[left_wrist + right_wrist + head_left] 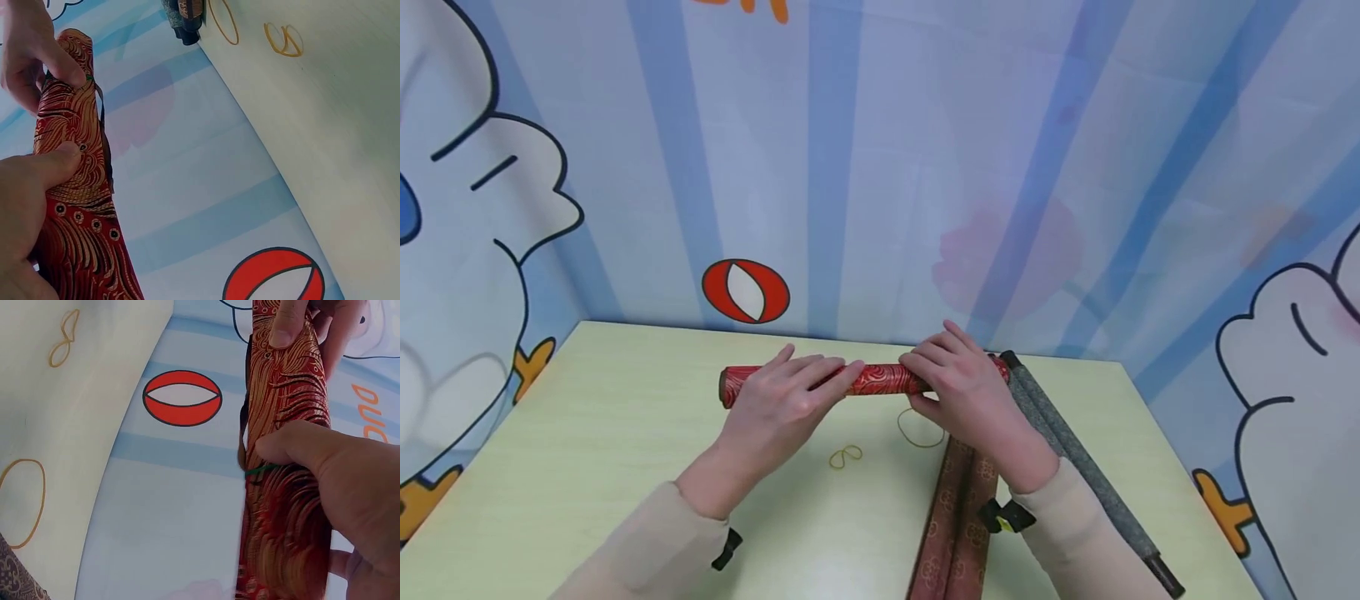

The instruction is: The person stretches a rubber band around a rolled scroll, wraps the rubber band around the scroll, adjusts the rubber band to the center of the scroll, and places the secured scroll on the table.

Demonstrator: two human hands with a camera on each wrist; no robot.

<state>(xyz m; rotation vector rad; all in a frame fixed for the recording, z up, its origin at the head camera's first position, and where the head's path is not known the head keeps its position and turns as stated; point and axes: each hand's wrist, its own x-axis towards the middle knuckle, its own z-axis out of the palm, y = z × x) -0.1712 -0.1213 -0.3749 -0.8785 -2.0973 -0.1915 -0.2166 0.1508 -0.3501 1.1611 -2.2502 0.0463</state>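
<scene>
A rolled-up red scroll (883, 379) with a swirling gold pattern is held crosswise above the far part of the table. Towards its left end, my left hand (786, 404) grips it, thumb along the near side in the left wrist view. Nearer the other end, my right hand (966, 392) holds it, with the thumb (287, 447) pressed on the patterned cloth. A narrow green band (262, 468) crosses the roll beside that thumb. Along one edge hangs a thin dark strap (106, 140). Fingers on the far side are partly hidden by the roll.
Two yellow rubber bands lie on the table (647, 417): a twisted one (834, 461) and a round loop (925, 447). On the right are a brown flowered double roll (940, 517) and a grey double roll (1082, 450) with black ends. A printed backdrop (880, 167) stands behind.
</scene>
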